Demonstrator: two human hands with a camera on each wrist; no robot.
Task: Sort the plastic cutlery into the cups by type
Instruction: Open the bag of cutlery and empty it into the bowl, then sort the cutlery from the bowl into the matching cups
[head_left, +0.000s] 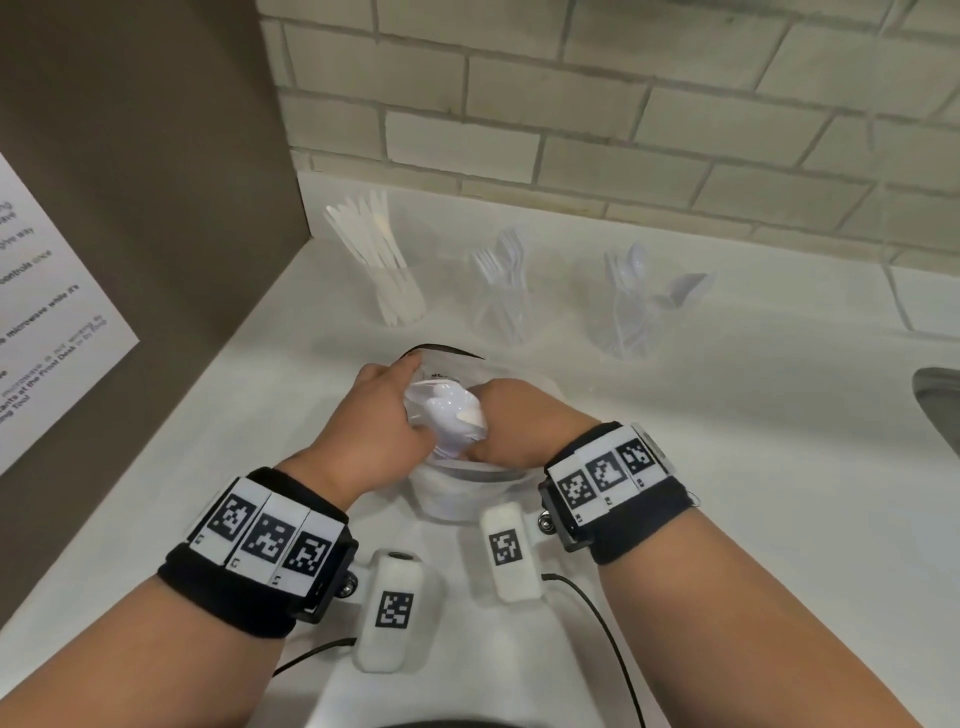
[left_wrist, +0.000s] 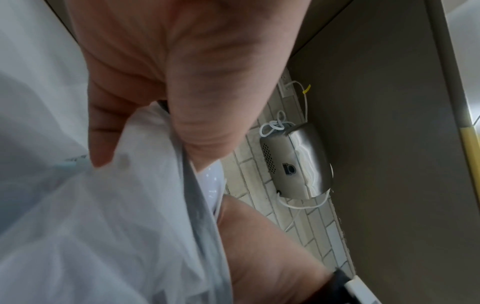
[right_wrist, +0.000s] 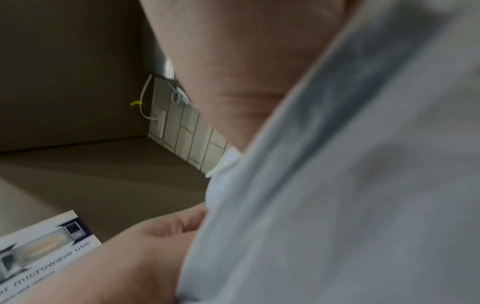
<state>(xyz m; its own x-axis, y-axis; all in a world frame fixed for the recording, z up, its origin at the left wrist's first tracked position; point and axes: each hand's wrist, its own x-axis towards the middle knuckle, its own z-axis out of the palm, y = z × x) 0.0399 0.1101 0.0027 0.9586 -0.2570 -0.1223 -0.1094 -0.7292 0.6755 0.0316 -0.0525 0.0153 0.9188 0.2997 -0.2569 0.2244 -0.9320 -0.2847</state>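
A clear plastic bag (head_left: 457, 493) of white cutlery sits on the white counter (head_left: 727, 467) in front of me. White spoons (head_left: 447, 410) stick up from its mouth. My left hand (head_left: 384, 415) pinches the bag's rim (left_wrist: 166, 156) on the left side. My right hand (head_left: 514, 421) grips the bag's right side (right_wrist: 337, 185); its fingertips are hidden. Behind stand three clear cups: one with knives (head_left: 389, 270), one with forks (head_left: 504, 291), one with spoons (head_left: 631, 306).
A brown cabinet side (head_left: 156, 182) with a printed microwave notice (head_left: 47, 312) walls off the left. A brick-tiled wall (head_left: 623, 104) runs behind the cups. A sink edge (head_left: 940, 405) shows at the right. A steel wall unit (left_wrist: 296, 160) with white cables hangs above.
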